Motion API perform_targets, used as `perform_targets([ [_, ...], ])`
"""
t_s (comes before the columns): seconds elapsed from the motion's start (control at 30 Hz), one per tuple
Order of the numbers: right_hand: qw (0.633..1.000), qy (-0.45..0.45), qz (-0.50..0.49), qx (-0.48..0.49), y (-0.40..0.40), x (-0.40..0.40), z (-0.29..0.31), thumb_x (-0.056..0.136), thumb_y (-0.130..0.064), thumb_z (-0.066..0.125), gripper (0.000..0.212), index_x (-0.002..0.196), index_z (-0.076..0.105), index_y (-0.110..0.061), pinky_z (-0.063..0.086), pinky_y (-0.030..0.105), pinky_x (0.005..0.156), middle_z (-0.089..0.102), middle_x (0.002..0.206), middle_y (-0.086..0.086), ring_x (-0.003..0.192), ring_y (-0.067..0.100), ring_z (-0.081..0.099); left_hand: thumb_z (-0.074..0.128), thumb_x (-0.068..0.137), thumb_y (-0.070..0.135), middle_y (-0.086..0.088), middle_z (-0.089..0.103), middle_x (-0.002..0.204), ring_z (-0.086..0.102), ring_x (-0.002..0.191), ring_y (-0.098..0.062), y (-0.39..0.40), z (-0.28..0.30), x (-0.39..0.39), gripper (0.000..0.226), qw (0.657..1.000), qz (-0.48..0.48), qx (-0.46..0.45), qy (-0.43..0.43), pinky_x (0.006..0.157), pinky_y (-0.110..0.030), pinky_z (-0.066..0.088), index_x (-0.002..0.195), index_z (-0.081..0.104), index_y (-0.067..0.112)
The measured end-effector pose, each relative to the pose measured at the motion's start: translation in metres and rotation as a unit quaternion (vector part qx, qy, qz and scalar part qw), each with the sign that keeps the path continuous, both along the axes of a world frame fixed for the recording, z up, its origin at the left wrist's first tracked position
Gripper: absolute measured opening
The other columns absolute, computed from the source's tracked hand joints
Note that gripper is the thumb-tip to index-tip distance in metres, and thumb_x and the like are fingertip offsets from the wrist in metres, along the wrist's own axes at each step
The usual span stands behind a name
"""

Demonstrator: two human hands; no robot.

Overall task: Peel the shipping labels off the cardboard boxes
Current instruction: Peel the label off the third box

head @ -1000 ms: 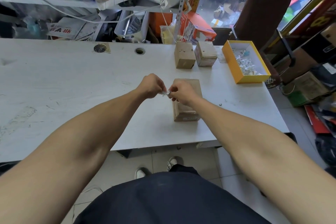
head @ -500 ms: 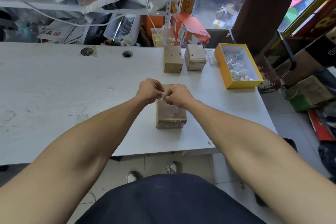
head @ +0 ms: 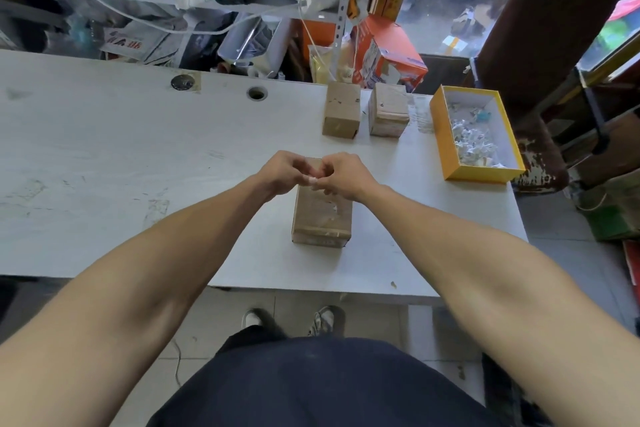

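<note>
Surface: worn white rectangular tabletop (head: 145,163) with cluttered shelving behind it and a window at the far right.
Landmark: brown cardboard box (head: 322,218) lying flat near the front edge of the tabletop, its top face carrying torn white label remnants and clear tape.
Left hand: left hand (head: 282,172) reaches in from the lower left on a bare forearm, held over the far end of the brown cardboard box, fingers curled inward with the tips meeting those of the other hand.
Right hand: right hand (head: 344,173) comes in from the lower right, knuckles up, fingers likewise curled, close against the left hand above the same end of the box.
Grip: small whitish scrap of label (head: 313,180) sits pinched between the fingertips of both hands, just above the box's top face.
Other boxes: two small brown cardboard boxes (head: 341,109) stand side by side beyond the landmark box, near the table's far edge.
Tray: open yellow cardboard tray (head: 441,135) with a white interior lies to the right of and beyond the landmark box, holding crumpled white paper scraps (head: 472,142).
</note>
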State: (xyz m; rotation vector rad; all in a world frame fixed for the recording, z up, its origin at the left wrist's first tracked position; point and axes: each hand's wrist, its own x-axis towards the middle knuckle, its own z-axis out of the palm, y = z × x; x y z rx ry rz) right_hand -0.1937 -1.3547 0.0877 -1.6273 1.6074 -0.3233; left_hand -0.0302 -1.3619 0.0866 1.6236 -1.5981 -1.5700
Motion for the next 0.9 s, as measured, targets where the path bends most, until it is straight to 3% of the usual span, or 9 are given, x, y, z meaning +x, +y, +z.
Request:
perform_targets([
  [0.13,1.000,0.010,0.010,-0.016,0.003,0.008,-0.002,0.078,-0.015,0.078,0.020,0.071,0.060,-0.013,0.059,0.031,0.062,0.066,0.075,0.006,0.066,0.023,0.070,0.057,0.087,-0.016,-0.007,0.063,0.069,0.064,0.074,-0.022,-0.004,0.002,0.007,0.021,0.995,0.009,0.073,0.060,0.083,-0.037,0.059,0.076,0.063,0.002],
  [0.23,0.999,0.011,0.014,-0.028,0.002,0.007,-0.001,0.079,-0.020,0.078,0.021,0.071,0.059,-0.016,0.057,0.030,0.062,0.067,0.075,0.004,0.066,0.021,0.070,0.054,0.089,-0.017,-0.012,0.063,0.073,0.067,0.071,-0.024,-0.009,0.005,0.004,0.022,0.996,0.005,0.065,0.055,0.080,-0.042,0.061,0.077,0.062,-0.001],
  [0.37,0.997,0.051,0.032,-0.049,0.001,-0.008,-0.002,0.077,-0.030,0.080,0.023,0.077,0.061,-0.017,0.055,0.034,0.068,0.066,0.078,0.000,0.072,0.018,0.065,0.056,0.086,-0.018,-0.016,0.062,0.079,0.066,0.073,-0.026,-0.023,-0.005,0.011,0.024,0.998,0.044,0.043,-0.030,0.078,-0.038,0.061,0.072,0.064,-0.001],
  [0.43,0.995,0.083,-0.002,-0.057,0.004,-0.025,-0.008,0.077,-0.036,0.079,0.026,0.085,0.061,-0.018,0.053,0.034,0.071,0.065,0.085,-0.003,0.080,0.018,0.061,0.049,0.087,-0.017,-0.013,0.063,0.079,0.063,0.078,-0.024,-0.026,-0.009,0.018,0.031,0.994,0.012,0.033,-0.107,0.076,-0.032,0.057,0.073,0.069,0.002],
  [0.53,0.992,0.118,-0.018,-0.046,0.014,-0.042,-0.022,0.080,-0.042,0.075,0.034,0.101,0.059,-0.020,0.044,0.027,0.073,0.061,0.099,-0.003,0.091,0.017,0.058,0.037,0.088,-0.014,-0.011,0.064,0.100,0.058,0.098,-0.022,-0.021,-0.006,0.018,0.042,0.980,-0.045,-0.018,-0.195,0.080,-0.029,0.048,0.087,0.076,0.001],
  [0.6,0.990,0.135,-0.009,-0.037,0.019,-0.043,-0.032,0.079,-0.044,0.075,0.044,0.111,0.057,-0.021,0.044,0.028,0.079,0.057,0.109,-0.002,0.100,0.018,0.056,0.040,0.090,0.000,-0.013,0.068,0.108,0.058,0.106,-0.027,-0.017,-0.007,0.012,0.035,0.977,-0.077,-0.025,-0.196,0.089,-0.033,0.046,0.091,0.074,-0.002],
  [0.7,0.990,0.135,-0.018,-0.034,0.022,-0.037,-0.035,0.074,-0.050,0.077,0.071,0.133,0.048,-0.025,0.045,0.035,0.098,0.045,0.133,0.001,0.121,0.020,0.047,0.050,0.092,0.039,-0.015,0.062,0.113,0.056,0.103,-0.031,-0.014,-0.020,0.008,0.036,0.967,-0.123,-0.054,-0.215,0.079,-0.035,0.041,0.106,0.060,0.008],
  [0.8,0.992,0.124,0.004,-0.009,0.027,-0.031,-0.037,0.063,-0.060,0.080,0.102,0.147,0.032,-0.030,0.034,0.043,0.110,0.014,0.157,-0.001,0.142,0.024,0.021,0.080,0.071,0.052,-0.017,0.038,0.133,0.037,0.127,-0.035,-0.003,-0.036,0.009,0.093,0.948,-0.190,-0.102,-0.233,0.098,-0.041,0.042,0.147,0.030,0.028],
  [0.9,0.988,0.142,0.038,0.035,0.035,-0.027,-0.044,0.053,-0.066,0.082,0.128,0.153,0.009,-0.033,0.028,0.046,0.113,-0.016,0.160,-0.008,0.147,0.022,0.001,0.089,0.055,0.057,-0.016,-0.001,0.160,0.014,0.144,-0.039,0.005,-0.048,0.007,0.141,0.920,-0.250,-0.113,-0.278,0.113,-0.048,0.029,0.157,-0.004,0.027],
])
